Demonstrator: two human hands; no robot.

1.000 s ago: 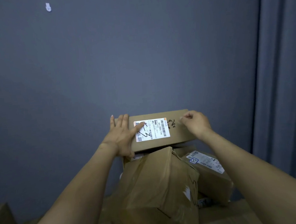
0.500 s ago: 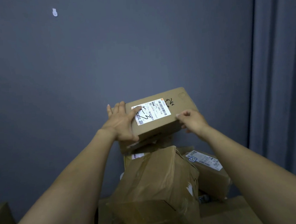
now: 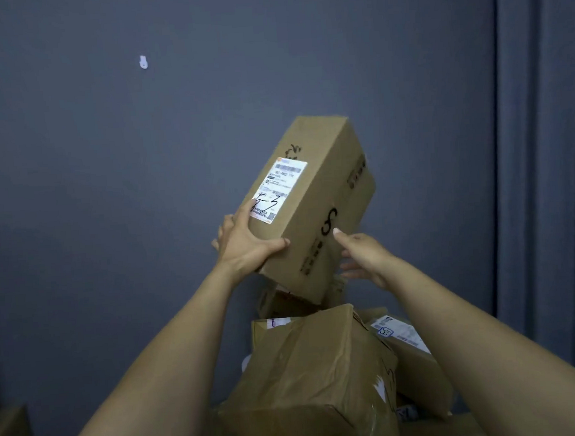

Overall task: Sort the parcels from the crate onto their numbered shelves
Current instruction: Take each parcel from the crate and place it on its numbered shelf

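A big dark grey wall fills most of the view. A grey curtain hangs at 3 o'clock. A tiny white hook sits on the wall at 11 o'clock.

At 6 o'clock there is a pile of brown boxes. The biggest one is a crumpled box with wrinkled tape on it. Just beside it, at 4 o'clock, leans a box with a white sticker. Behind the crumpled one, another small box peeks out.

Above the pile, near the middle of the view, is the parcel. It is up in the air and does not touch the pile. It is a long brown cardboard box, clean and smooth, tilted so its far end points up toward 1 o'clock. On its top face is a white label with small print, bar codes and big black handwriting that looks like "5-3". More black scribble sits above the label. The side face has dark print and a large curly mark.

The left hand grips the low corner of the parcel, thumb on the near edge and fingers wrapped around the left side. The right hand is at the parcel's right side with fingers spread open. One fingertip touches the side face. I cannot tell if the other fingers touch underneath.
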